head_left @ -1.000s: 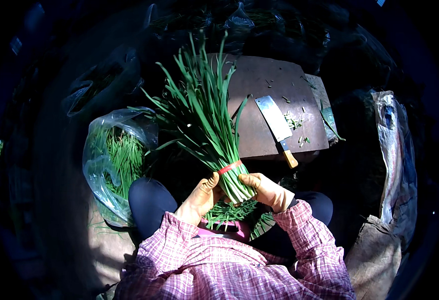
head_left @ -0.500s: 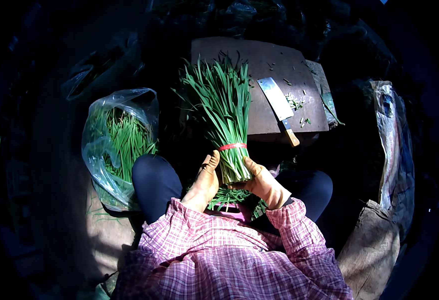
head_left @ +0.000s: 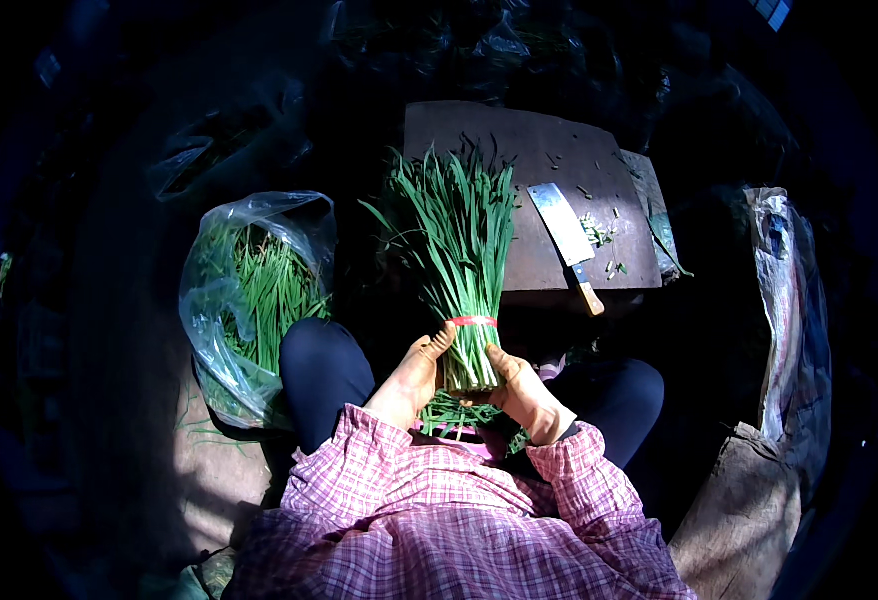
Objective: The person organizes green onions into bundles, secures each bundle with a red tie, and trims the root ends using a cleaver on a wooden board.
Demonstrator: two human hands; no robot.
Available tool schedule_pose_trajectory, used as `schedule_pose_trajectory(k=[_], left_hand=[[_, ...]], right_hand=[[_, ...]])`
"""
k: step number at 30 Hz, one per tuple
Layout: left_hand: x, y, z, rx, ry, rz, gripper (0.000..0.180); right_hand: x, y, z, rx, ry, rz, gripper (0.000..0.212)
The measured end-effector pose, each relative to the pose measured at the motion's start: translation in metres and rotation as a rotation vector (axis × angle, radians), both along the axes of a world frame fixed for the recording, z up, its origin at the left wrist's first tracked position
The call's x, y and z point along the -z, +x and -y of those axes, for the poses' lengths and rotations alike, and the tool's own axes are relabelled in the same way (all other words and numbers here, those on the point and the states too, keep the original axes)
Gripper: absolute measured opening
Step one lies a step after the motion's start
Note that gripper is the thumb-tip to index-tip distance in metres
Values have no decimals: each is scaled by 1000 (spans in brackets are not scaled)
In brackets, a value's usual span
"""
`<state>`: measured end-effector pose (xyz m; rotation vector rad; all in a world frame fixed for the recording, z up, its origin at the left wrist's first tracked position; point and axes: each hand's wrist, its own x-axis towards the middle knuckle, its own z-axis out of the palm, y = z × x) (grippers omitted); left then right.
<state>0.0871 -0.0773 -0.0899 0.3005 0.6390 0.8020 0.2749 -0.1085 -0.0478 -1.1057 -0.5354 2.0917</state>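
Observation:
Between my two hands stands a thick bunch of garlic chives (head_left: 459,240), its pale stem ends down near my lap and its green leaves fanning away from me. A red band (head_left: 475,321) wraps the bunch a little above the stem ends. My left hand (head_left: 421,370) closes on the left side of the stems, thumb just under the band. From the right, my right hand (head_left: 521,388) presses the stem ends with its thumb; fingers of both hands are partly hidden behind the bunch. Loose green leaves (head_left: 455,413) lie below, over something pink in my lap.
A cleaver (head_left: 563,232) lies on a brown board (head_left: 529,140) ahead, handle over its near edge, with cut stem bits (head_left: 599,232) beside it. At left, a clear plastic bag (head_left: 221,375) holds more chives. A crumpled sack (head_left: 774,300) stands at right.
The whole view has shifted, so the bunch, board and bag sit lower and slightly farther right. Both hands keep their hold on the bunch, which looks a little more upright.

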Motion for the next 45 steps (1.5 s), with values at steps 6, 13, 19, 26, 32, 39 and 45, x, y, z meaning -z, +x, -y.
schedule_pose_trajectory(k=[6,13,19,26,32,39,45], left_hand=[[12,11,-7,-139,-114,-100,40],[7,12,9,-155,-11,-204,33],[13,21,14,-183,33,-367,30],[5,16,18,-161,25,-356,41],[2,21,16,-146,21,-280,35],[14,10,15,-94,-83,-35,44],[23,8,12,-22,-264,147,54]], right_hand=[[4,18,7,200,417,663,34],[-19,21,-65,370,1041,1137,36],[8,12,-85,228,771,1177,17],[-32,29,-81,447,368,619,24],[-2,18,-65,163,486,1076,22],[-22,25,-41,483,148,223,14],[-13,41,-9,527,102,-150,15]])
